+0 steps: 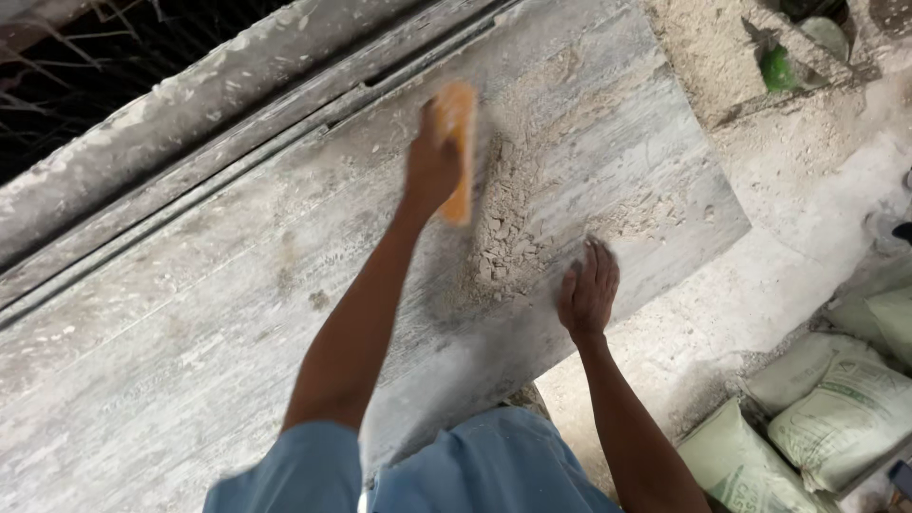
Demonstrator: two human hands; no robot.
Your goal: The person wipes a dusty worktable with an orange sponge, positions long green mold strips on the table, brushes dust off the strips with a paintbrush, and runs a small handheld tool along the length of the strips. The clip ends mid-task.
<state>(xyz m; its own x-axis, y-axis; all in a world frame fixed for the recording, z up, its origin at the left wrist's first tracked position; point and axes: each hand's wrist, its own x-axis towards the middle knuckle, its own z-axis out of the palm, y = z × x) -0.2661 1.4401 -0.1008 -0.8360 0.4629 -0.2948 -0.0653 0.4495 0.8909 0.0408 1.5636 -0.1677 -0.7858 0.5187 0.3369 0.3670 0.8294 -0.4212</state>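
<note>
Your left hand (432,161) is stretched far out, its grip wrapped tight round an orange brush (460,152) on the grey slab (218,313), at the top of the crumbs (518,228). Your right hand (589,290) lies flat, fingers spread, on the slab just below the crumbs.

There is a single view, from a camera worn on the person's head, looking steeply down at arm's length. It faces the long grey dusty stone slab (237,313), with pale green woven sacks (817,408) on the floor at lower right.
</note>
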